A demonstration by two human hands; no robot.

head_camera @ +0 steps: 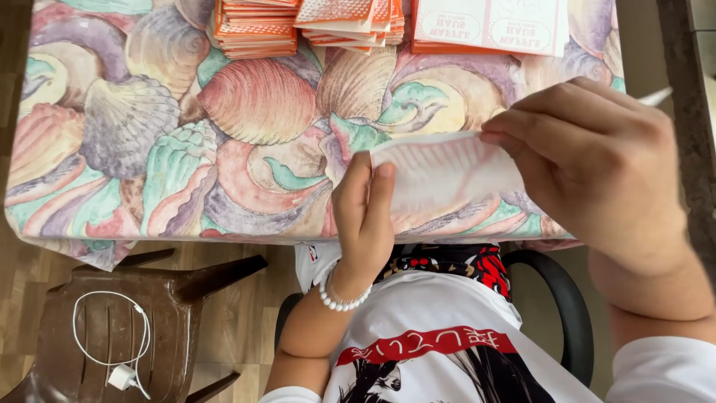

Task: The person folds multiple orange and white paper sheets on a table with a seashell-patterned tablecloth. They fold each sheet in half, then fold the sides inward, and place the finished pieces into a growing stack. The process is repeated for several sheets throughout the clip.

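Over the near edge of the shell-patterned tablecloth (149,149), both hands work a thin pale paper sheet (447,175). Left hand (364,216) stands upright, wrist bent back, fingers together and pinched on the sheet's left end. Right hand (597,168) arches over from the right, knuckles up, fingertips clamped on the upper edge. Orange paper stacks (257,30) sit well beyond.

The left hand (363,216) is reaching up from the near side, fingers pinched together. The right hand (597,168) is arching in from the right, fingertips (496,138) pinching.
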